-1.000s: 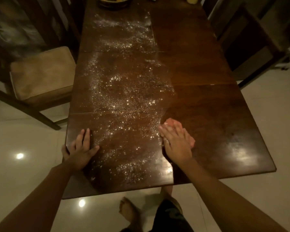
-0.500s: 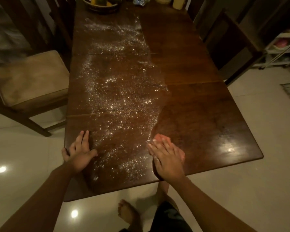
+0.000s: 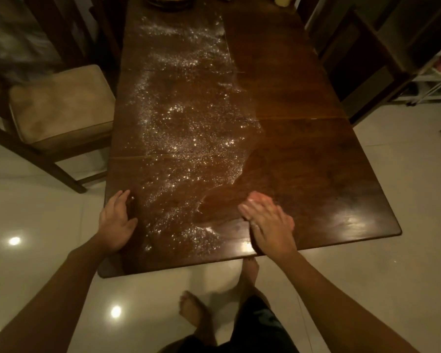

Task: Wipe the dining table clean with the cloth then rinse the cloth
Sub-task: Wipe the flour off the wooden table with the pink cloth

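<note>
A dark wooden dining table point(image 3: 316, 138) runs away from me. White powder point(image 3: 189, 133) covers its left half, while the right half looks wiped. My right hand point(image 3: 267, 224) lies flat with straight fingers near the table's front edge, pressing a pinkish cloth point(image 3: 261, 197) whose edge shows past the fingertips. My left hand point(image 3: 116, 220) rests open on the table's front left edge, fingers straight, holding nothing.
A cushioned wooden chair point(image 3: 61, 105) stands at the table's left side, another dark chair point(image 3: 362, 57) at the right. A fruit basket point(image 3: 168, 1) and small items sit at the far end. A white rack point(image 3: 438, 80) stands far right. My bare feet point(image 3: 194, 309) are on pale tiles.
My right hand has drawn the cloth toward me to the front edge, leaving a freshly wiped strip. The left hand has stayed put.
</note>
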